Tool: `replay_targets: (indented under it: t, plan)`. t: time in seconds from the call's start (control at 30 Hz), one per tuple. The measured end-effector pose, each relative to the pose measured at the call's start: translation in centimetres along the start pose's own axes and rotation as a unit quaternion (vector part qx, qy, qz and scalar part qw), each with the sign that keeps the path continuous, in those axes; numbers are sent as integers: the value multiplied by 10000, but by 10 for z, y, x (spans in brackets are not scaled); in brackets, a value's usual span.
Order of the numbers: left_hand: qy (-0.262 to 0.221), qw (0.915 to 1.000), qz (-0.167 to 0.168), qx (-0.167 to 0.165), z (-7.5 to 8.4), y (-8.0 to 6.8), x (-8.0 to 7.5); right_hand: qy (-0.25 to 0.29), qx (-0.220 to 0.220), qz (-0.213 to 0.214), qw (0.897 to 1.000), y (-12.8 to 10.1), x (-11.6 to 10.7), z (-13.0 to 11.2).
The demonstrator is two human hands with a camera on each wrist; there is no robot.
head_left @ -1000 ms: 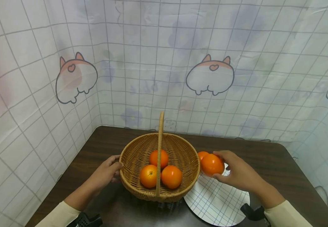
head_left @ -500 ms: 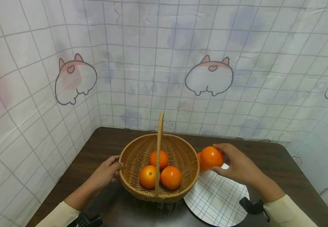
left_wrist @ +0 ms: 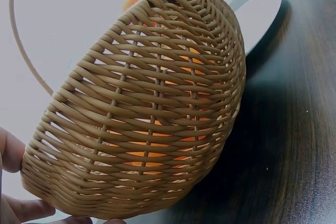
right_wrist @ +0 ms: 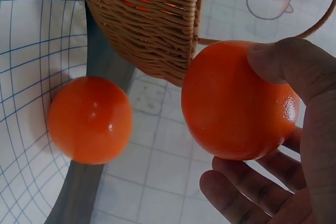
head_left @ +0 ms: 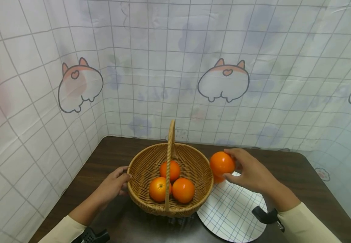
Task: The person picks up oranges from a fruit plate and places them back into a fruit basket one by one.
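In the head view a wicker basket [head_left: 142, 168] with a tall handle stands on the table, three oranges [head_left: 183, 190] inside it. My left hand [head_left: 113, 184] grips the basket's left rim, thumb over the edge and fingers outside. Just off the right rim, my right hand [head_left: 249, 172] holds another orange [head_left: 222, 163] between thumb and fingers, raised above the plate. One more orange [right_wrist: 90, 120] rests on the plate's far edge in the right wrist view; from the head it is mostly hidden behind the held one.
A round white plate [head_left: 234, 212] with a blue grid pattern lies right of the basket. The dark wooden table [head_left: 117, 148] ends at a curtain [head_left: 151, 84] printed with grid lines and cartoon animals, along the back and left side.
My right hand has lifted the orange up and left from the plate toward the basket's right rim. The left hand keeps its hold on the basket.
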State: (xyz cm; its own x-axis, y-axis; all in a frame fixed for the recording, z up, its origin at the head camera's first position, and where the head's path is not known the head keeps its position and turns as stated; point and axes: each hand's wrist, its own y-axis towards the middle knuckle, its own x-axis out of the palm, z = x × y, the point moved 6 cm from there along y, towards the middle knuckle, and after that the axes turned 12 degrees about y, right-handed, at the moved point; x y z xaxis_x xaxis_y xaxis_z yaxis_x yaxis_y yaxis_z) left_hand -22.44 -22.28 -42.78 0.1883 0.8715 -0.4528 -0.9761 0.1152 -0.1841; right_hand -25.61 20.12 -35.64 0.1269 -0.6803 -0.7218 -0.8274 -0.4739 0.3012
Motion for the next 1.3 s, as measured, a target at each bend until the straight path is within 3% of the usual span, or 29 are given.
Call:
replay_targets:
  t: [0.37,1.3]
  plan:
    - [30,10000,51,-73,-2,2,-1,71,-232,-17,9997,11,4,-13]
    - [57,9999,108,-59,-4,3,-1,112,-99,-274,9995,27,31,-26]
